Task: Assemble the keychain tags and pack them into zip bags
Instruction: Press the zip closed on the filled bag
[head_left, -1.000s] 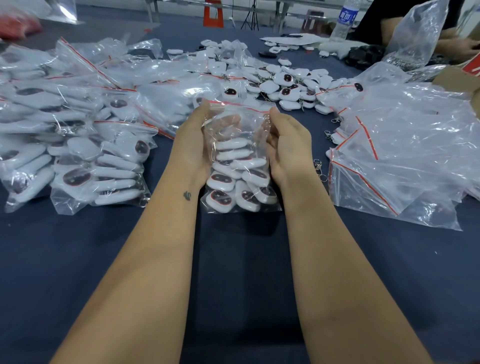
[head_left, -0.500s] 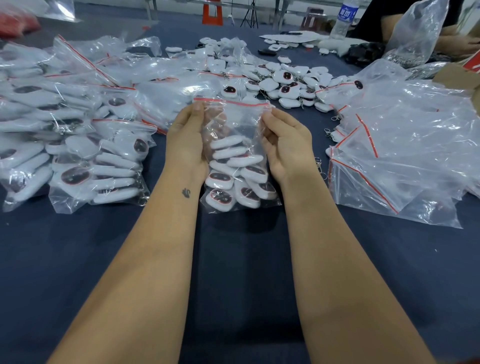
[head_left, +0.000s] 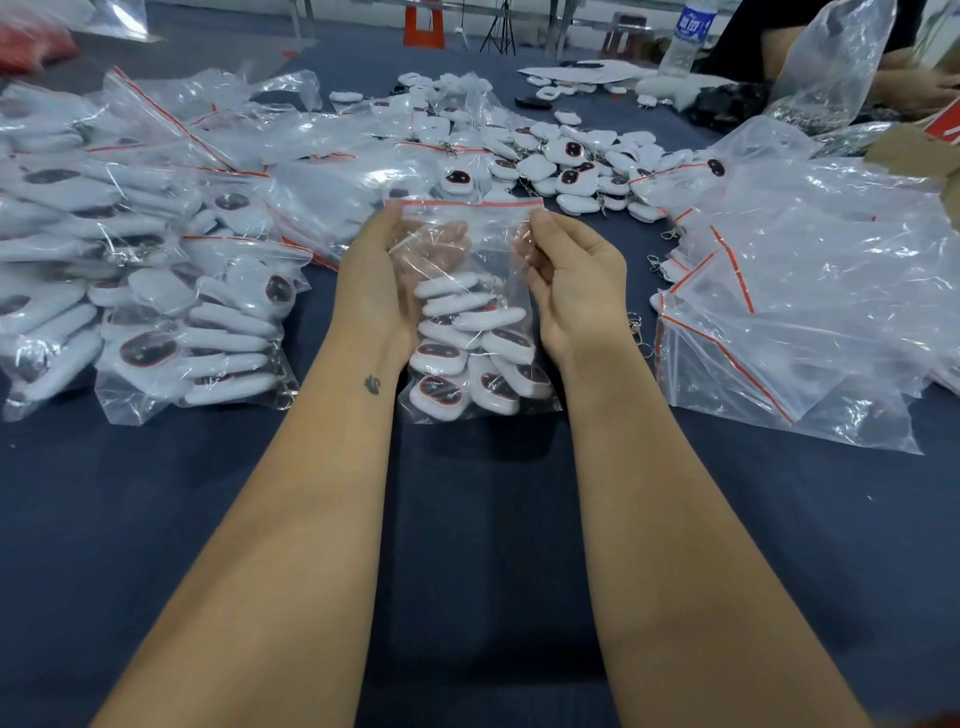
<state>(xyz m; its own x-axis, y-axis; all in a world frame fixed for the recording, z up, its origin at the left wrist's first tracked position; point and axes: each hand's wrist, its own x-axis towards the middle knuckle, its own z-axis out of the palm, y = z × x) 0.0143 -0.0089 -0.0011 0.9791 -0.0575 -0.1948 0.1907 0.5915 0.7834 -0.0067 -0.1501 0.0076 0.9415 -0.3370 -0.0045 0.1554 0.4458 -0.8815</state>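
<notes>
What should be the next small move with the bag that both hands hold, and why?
Probably press the red zip strip shut from one corner to the other. The left hand and right hand pinch the top corners of the zip bag, the white tags have settled low in it, and the strip lies straight between the fingers. Whether it is already sealed cannot be told.

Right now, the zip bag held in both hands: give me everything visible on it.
The zip bag is clear, crinkled thin plastic with a red strip along its top edge. It stands upright over the dark blue table, its lower half filled with stacked white keychain tags that have dark, red-rimmed faces; the upper half is empty. The left hand and right hand pinch the two top corners, fingers showing through the plastic. Whether the zip is sealed cannot be told.
</notes>
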